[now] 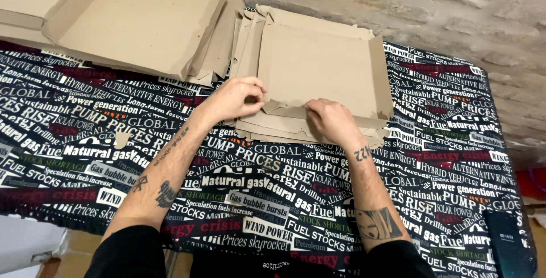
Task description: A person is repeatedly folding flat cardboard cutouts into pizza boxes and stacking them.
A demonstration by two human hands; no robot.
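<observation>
top-down view. the left hand (pixel 236 99) pinches the near left corner flap of a flat brown cardboard box blank (pixel 318 67), fingers curled over the fold. the right hand (pixel 330 120) presses down on the blank's near edge flap, fingers together and bent. the blank lies atop a stack of similar cardboard sheets (pixel 250 39) on a black tablecloth printed with headlines (pixel 227 187). a folded open brown cardboard box (pixel 136 16) rests far left.
</observation>
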